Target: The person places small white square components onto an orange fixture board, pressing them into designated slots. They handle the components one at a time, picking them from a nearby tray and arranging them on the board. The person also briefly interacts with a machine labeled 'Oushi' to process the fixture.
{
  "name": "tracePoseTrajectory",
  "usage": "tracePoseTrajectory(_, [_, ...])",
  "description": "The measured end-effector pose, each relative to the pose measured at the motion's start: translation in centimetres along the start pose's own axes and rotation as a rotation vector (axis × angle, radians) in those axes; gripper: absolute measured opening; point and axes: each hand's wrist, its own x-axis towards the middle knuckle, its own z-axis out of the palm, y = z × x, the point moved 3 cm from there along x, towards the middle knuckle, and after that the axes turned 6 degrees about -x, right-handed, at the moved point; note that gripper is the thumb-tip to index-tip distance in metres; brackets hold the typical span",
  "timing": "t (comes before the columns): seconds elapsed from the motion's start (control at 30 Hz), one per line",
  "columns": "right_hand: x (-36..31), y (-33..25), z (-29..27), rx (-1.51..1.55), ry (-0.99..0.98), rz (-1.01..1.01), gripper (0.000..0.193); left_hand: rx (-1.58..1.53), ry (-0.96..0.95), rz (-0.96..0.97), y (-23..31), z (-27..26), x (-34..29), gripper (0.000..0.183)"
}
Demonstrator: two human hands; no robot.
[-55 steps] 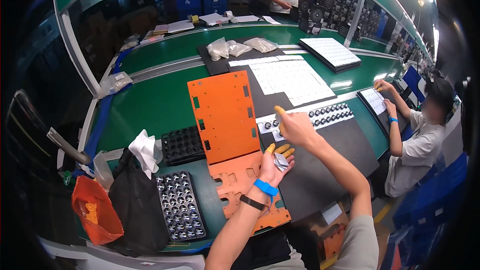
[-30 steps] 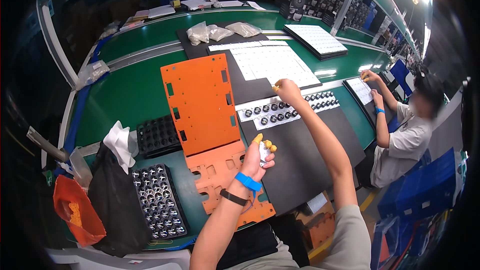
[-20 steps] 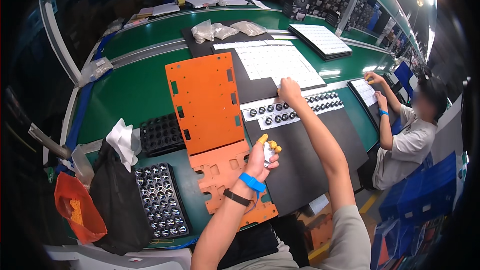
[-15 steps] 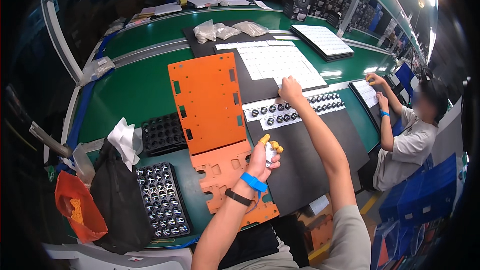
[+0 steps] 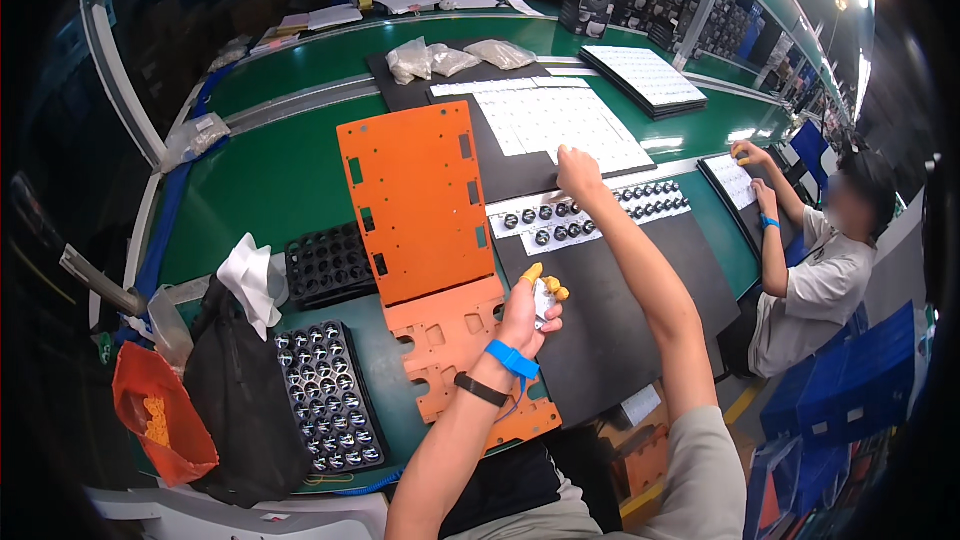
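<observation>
My left hand (image 5: 520,324), with yellow covers on some fingertips, is closed around a small stack of white plates (image 5: 543,302) above the black mat (image 5: 630,325). Farther off, my right hand (image 5: 580,176) is closed at the near edge of the white panels (image 5: 550,120); whatever its fingers grip is hidden. Just this side of it lie white strips (image 5: 530,240) set with rows of black round parts (image 5: 573,232). Left of my hands, an orange board (image 5: 412,205) stands raised behind a lighter orange, notched fixture (image 5: 450,315).
A black tray (image 5: 374,427) of shiny round parts lies at the left, with another black tray (image 5: 325,262) behind it. Near them are a dark bag (image 5: 245,400) and a red pouch (image 5: 185,452). A co-worker (image 5: 825,260) handles a white panel at the right.
My right hand has shifted very slightly at the panels' near edge. My left hand keeps its hold on the white plates, and the whole view has tilted a little.
</observation>
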Motion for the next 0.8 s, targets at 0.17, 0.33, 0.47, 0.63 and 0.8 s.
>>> tracePoseTrajectory(0.17, [0.2,1.0,-0.7,0.004,0.085,-0.049,0.019,0.03,0.023,0.006,-0.1,0.1,-0.1,0.038])
tracePoseTrajectory(0.33, [0.1,2.0,-0.7,-0.034,0.096,-0.042,0.01,0.038,0.034,0.017,-0.2,0.2,-0.2,0.038])
tracePoseTrajectory(0.47, [0.3,1.7,-0.4,-0.059,0.052,-0.005,0.01,0.047,0.057,0.01,-0.1,0.2,-0.2,0.036])
tracePoseTrajectory(0.63, [1.1,1.7,-0.3,-0.077,0.156,0.025,0.01,0.049,0.071,0.019,-0.1,0.0,0.0,0.035])
tracePoseTrajectory(0.8, [2.5,1.2,1.1,-0.113,0.12,0.017,0.011,0.065,0.058,0.027,-0.3,0.0,0.2,0.033])
